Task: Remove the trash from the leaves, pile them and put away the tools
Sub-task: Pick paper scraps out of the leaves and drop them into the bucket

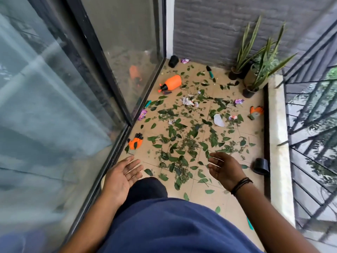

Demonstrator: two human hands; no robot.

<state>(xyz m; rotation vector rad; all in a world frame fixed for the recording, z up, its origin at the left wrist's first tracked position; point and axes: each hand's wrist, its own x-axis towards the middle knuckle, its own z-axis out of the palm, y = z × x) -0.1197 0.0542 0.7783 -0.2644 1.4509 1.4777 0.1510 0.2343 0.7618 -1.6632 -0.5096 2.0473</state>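
Both empty, left hand point(124, 172) and right hand point(225, 168), fingers spread; nothing done yet, with leaves point(182, 136) unpiled, wrappers point(188, 101) mixed in, spray bottle point(172, 82) and gloves point(135, 142) still out.

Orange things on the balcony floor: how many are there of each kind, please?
Orange spray bottle: 1
Orange gloves: 2, one by the glass door, one by the ledge
Total: 3

Two orange gloves point(135, 142) point(256, 111), one orange sprayer point(172, 82), two black pots point(173, 61) point(260, 166) — and three potted plants point(255, 77).
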